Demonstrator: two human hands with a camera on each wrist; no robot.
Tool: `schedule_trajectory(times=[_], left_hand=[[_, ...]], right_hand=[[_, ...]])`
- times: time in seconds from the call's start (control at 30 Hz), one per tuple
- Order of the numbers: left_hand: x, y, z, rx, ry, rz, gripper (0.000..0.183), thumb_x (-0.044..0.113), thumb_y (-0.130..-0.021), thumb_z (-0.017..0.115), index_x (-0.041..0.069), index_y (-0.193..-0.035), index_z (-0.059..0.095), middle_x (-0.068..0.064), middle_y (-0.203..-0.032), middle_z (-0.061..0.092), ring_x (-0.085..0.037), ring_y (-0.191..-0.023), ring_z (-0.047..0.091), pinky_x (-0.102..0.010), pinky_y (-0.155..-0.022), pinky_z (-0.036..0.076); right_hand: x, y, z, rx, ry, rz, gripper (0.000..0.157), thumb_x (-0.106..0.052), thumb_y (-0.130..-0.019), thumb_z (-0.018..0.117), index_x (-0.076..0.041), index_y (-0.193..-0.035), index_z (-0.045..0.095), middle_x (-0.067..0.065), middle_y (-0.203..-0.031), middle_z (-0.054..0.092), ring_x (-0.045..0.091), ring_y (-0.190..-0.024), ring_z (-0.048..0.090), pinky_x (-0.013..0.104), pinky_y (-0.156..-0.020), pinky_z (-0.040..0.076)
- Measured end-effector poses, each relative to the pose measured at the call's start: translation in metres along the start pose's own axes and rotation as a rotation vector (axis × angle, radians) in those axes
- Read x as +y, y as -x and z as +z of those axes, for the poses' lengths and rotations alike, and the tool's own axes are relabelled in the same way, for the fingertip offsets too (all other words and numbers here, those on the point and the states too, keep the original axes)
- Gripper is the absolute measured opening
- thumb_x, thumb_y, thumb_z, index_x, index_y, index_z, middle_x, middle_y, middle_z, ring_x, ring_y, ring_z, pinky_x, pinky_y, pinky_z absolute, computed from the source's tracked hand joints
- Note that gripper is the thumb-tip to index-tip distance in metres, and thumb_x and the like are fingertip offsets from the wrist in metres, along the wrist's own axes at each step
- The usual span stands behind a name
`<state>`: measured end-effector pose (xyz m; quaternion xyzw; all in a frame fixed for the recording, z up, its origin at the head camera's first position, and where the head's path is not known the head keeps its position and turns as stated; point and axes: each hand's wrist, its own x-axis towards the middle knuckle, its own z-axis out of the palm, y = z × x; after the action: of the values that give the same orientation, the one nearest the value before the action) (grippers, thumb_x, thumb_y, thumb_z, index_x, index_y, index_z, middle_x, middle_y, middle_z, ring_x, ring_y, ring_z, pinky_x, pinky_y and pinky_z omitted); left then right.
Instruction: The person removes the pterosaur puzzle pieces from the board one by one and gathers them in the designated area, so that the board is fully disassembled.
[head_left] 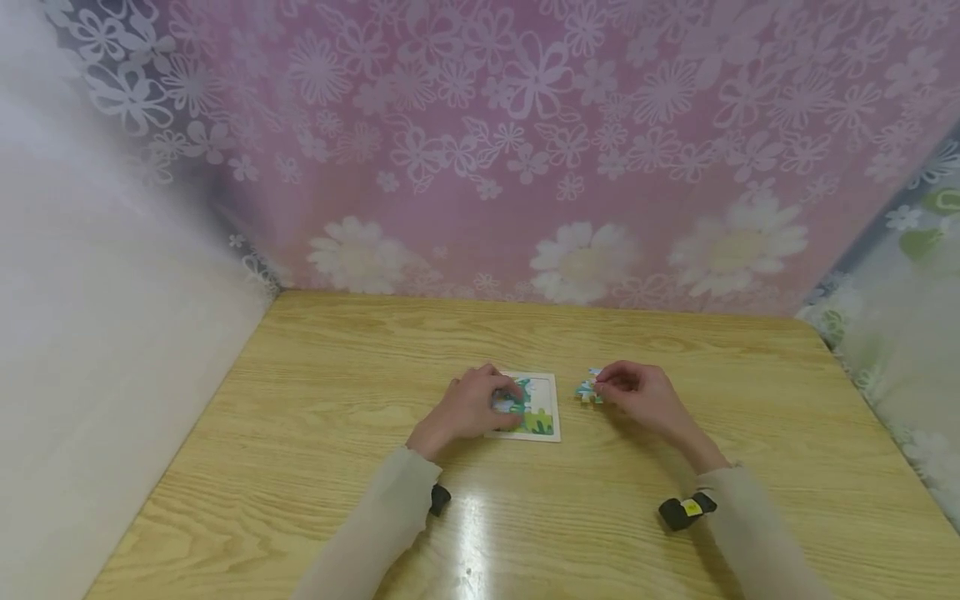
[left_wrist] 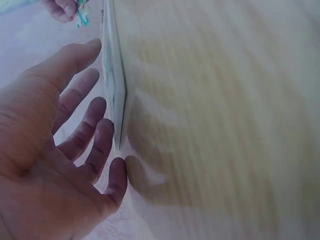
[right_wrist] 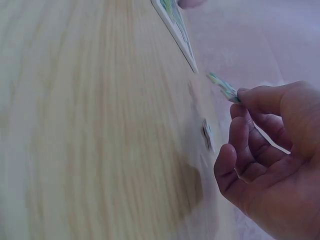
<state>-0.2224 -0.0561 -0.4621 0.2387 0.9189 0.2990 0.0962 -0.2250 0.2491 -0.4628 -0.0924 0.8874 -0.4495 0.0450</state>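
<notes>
My left hand (head_left: 471, 404) rests over the left side of a small square jigsaw puzzle tray (head_left: 557, 408), its fingers spread and loosely bent. In the left wrist view the fingertips lie right at the pale tray's edge (left_wrist: 119, 100). Green and white picture parts show inside the tray; its left part is hidden under the hand. To the right, my right hand (head_left: 643, 398) pinches a jigsaw piece (right_wrist: 225, 89) between thumb and index finger, held above the table. Below it another jigsaw piece (right_wrist: 208, 134) lies on the wood.
The wood-grain table (head_left: 337, 358) reaches back to a pink flowered cloth (head_left: 465, 167). A white cloth wall (head_left: 112, 292) closes the left side, and a flowered one (head_left: 900, 333) the right. A black wrist strap (head_left: 678, 513) sits at the right sleeve.
</notes>
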Motion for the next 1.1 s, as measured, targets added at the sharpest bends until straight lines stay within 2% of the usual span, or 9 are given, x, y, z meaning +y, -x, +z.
schedule_trajectory(times=[0.23,0.53,0.77,1.1], left_hand=[[-0.002,0.0,0.002,-0.028,-0.005,-0.01,0.026,0.039,-0.088,0.081,0.03,-0.112,0.074,0.0,-0.125,0.061,-0.025,-0.113,0.054,-0.057,-0.101,0.035],[-0.003,-0.006,0.001,-0.063,0.004,-0.027,0.023,0.038,-0.088,0.081,0.034,-0.109,0.072,0.001,-0.125,0.059,-0.023,-0.108,0.05,-0.055,-0.098,0.032],[-0.001,-0.008,-0.003,-0.086,0.015,-0.031,0.023,0.037,-0.088,0.081,0.033,-0.109,0.072,0.001,-0.123,0.058,-0.022,-0.106,0.048,-0.052,-0.095,0.03],[-0.005,-0.007,0.0,-0.101,0.024,-0.039,0.022,0.038,-0.089,0.079,0.035,-0.11,0.071,0.003,-0.124,0.056,-0.021,-0.104,0.046,-0.051,-0.094,0.028]], right_hand=[[0.013,0.001,-0.02,0.041,0.052,0.019,0.021,-0.022,-0.098,0.071,-0.004,-0.109,0.071,0.015,-0.099,0.074,0.01,-0.081,0.067,0.026,-0.065,0.053],[0.027,-0.004,-0.04,0.055,0.109,0.047,0.025,-0.024,-0.099,0.07,-0.002,-0.111,0.07,0.016,-0.1,0.074,0.009,-0.08,0.065,0.025,-0.065,0.052],[0.032,-0.01,-0.044,0.058,0.125,0.054,0.026,-0.025,-0.099,0.069,-0.003,-0.111,0.07,0.015,-0.102,0.073,0.007,-0.08,0.062,0.024,-0.066,0.049],[0.036,-0.014,-0.044,0.07,0.213,0.063,0.023,-0.024,-0.099,0.07,-0.003,-0.109,0.072,0.012,-0.096,0.073,0.013,-0.081,0.061,0.026,-0.072,0.047]])
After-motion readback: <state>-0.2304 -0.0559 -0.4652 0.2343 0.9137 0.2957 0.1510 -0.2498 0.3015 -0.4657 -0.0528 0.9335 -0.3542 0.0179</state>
